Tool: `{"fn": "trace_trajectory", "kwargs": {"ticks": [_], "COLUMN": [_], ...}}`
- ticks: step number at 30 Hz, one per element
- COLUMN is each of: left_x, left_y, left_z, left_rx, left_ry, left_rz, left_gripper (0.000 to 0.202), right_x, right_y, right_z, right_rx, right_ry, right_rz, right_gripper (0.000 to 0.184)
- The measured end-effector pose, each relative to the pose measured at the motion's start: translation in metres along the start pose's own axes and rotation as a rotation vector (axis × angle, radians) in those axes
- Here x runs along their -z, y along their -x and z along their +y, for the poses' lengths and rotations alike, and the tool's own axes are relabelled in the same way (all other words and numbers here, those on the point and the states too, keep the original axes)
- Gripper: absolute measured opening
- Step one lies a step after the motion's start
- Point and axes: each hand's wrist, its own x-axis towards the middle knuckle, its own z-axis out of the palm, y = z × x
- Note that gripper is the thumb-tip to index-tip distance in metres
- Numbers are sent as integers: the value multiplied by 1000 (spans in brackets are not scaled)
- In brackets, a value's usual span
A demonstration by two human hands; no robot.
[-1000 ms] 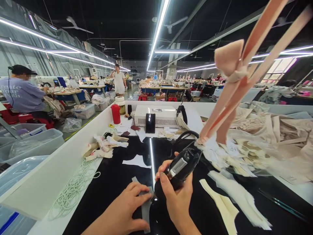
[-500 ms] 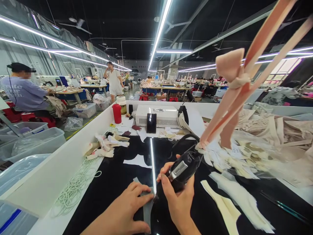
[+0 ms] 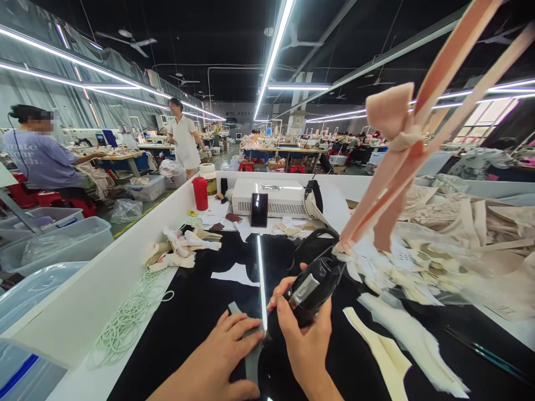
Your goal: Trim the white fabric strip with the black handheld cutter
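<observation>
My right hand (image 3: pixel 307 340) is wrapped around a black corded hand tool (image 3: pixel 317 281) with a silver plate on its side. It looks like a small iron, though its underside is hidden. Pink straps (image 3: pixel 387 195) run from the tool up to the top right. Flat on the black work surface (image 3: pixel 188 312), my left hand (image 3: pixel 221 356) lies with fingers spread, pressing on a narrow grey strip (image 3: pixel 252 362). The tool's front end sits just right of those fingertips. Farther forward lies a white cut piece (image 3: pixel 236 274).
Cream and white pieces (image 3: pixel 378 351) lie to the right, beside dark tweezers (image 3: pixel 485 351). Pale green cord (image 3: pixel 125 320) is heaped at left, near fabric scraps (image 3: pixel 179 250). Behind stand a phone (image 3: pixel 259 210), a white machine box (image 3: pixel 271 195) and a red cup (image 3: pixel 200 194).
My left hand has shifted slightly right, its fingers a little flatter on the grey strip. The right hand and tool look nearly still. A standing person in white has moved left and lowered an arm.
</observation>
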Motion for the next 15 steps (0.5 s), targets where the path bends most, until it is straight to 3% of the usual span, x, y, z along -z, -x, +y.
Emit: {"fn": "trace_trajectory", "kwargs": {"ticks": [7, 15], "left_x": [5, 5], "left_y": [2, 1], "left_z": [3, 5], "left_rx": [-20, -1], "left_ry": [4, -33], "left_rz": [-4, -29], "left_gripper": [84, 87], "right_x": [-5, -12], "right_y": [7, 10], "right_z": [-13, -19], "right_rx": [-45, -108], "right_ry": [-66, -58], "right_rz": [52, 90], "right_gripper": [51, 41]}}
